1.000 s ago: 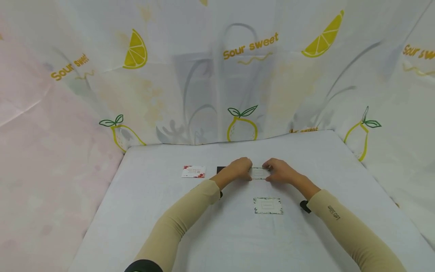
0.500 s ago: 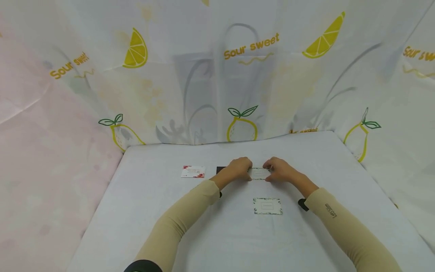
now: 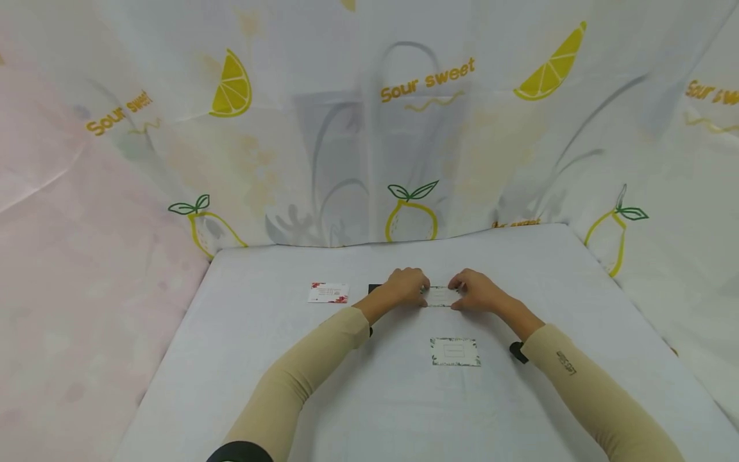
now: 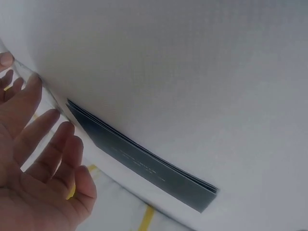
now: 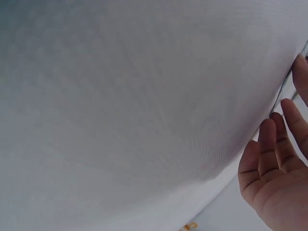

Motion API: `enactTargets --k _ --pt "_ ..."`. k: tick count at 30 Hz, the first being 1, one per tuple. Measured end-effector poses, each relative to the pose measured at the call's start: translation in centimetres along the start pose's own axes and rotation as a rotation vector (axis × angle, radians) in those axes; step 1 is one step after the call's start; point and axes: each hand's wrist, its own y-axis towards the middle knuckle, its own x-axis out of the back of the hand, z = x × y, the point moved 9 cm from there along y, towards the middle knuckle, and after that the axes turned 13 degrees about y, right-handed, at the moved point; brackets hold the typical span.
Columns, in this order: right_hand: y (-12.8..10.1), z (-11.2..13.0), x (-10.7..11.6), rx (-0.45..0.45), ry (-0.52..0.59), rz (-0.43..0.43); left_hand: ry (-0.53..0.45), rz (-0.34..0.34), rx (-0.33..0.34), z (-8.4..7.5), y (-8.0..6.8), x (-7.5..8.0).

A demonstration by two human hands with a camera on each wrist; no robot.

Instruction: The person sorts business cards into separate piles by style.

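Note:
A white card with a leafy green border (image 3: 440, 296) lies between the two hands at the back of the table. My left hand (image 3: 407, 287) holds its left end, thumb at the near corner and fingers at the far one. At the right end, my right hand (image 3: 478, 290) holds the card in the same way. Beside the left hand is a small stack of dark cards (image 4: 144, 159), plain in the left wrist view and mostly hidden by the hand in the head view. A matching leafy card (image 3: 455, 351) lies flat nearer the front.
Farther left lies a white card with red flowers (image 3: 328, 293). All of it rests on a white-covered table (image 3: 392, 410). A lemon-print curtain (image 3: 323, 147) rises behind the table's back edge, and a pinkish sheet (image 3: 75, 289) hangs at the left.

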Motion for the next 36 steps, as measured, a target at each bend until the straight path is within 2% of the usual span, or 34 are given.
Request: enactTargets --k 7,15,21,24,27,32,36 --pt "-0.1 0.4 -0.1 0.031 -0.017 0.002 0.049 -0.003 -0.011 0.0 -0.1 0.2" --pt "-0.1 1.0 -0.1 0.082 -0.111 -0.034 0.016 -0.047 -0.011 0.3 -0.4 0.4" --pt "-0.3 1.0 0.1 0.094 -0.095 -0.079 -0.035 -0.109 -0.039 0.2 -0.9 0.9" --pt "-0.9 1.1 0.3 0.1 -0.085 -0.088 -0.06 -0.138 -0.077 -0.1 -1.6 1.4" --pt "-1.8 1.4 0.3 0.091 -0.079 -0.082 -0.093 -0.128 -0.108 -0.4 -2.5 1.6" --pt "-3.5 1.8 0.1 0.08 -0.062 -0.054 -0.131 -0.094 -0.141 -1.2 -4.3 1.2" --pt "-5.1 2.2 -0.6 0.11 -0.048 -0.019 -0.131 -0.083 -0.197 -2.7 -5.7 0.6"
